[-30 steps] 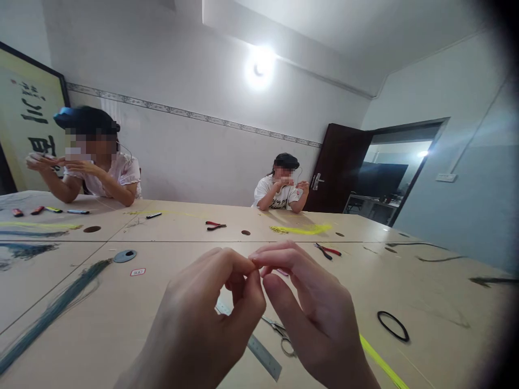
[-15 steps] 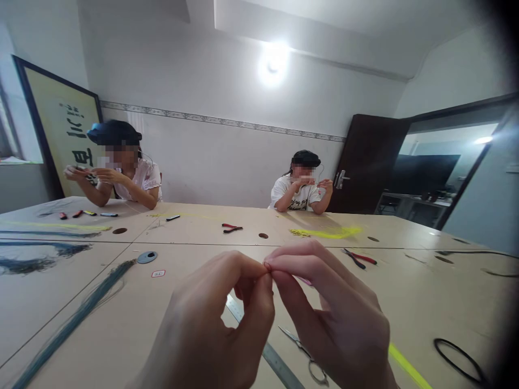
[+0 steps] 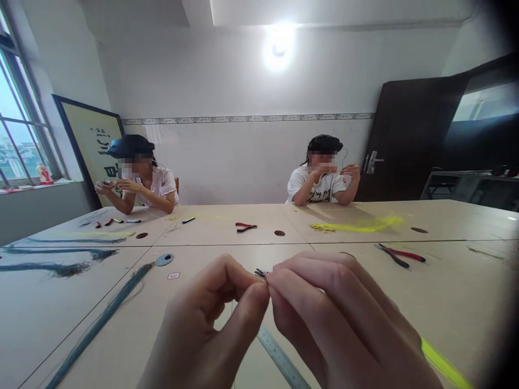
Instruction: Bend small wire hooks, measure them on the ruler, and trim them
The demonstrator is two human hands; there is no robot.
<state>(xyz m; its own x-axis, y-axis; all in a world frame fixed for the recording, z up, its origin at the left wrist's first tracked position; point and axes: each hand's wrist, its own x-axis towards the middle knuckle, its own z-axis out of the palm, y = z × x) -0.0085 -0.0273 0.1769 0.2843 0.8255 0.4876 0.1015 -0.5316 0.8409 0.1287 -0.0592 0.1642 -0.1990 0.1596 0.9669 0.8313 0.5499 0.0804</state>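
Observation:
My left hand (image 3: 211, 329) and my right hand (image 3: 344, 324) are raised close in front of me over the beige table (image 3: 73, 302). Their fingertips meet in a pinch around a small dark piece (image 3: 260, 273), whose thin ends stick out just above the fingers. Both hands are closed on it. What the piece is I cannot make out. A metal ruler (image 3: 281, 361) lies on the table just below my hands.
Red-handled pliers (image 3: 399, 254) lie to the right, another pair (image 3: 245, 227) farther back. Blue-grey strand bundles (image 3: 101, 319) run along the left, yellow strands (image 3: 357, 224) at the back right and a yellow strip (image 3: 444, 364) near right. Two other people sit across the table.
The view has turned left and tilted, so the door and people shifted right. My hands stay pinched together; the dark piece's ends now show above the fingertips. The scissors and black ring have left the view.

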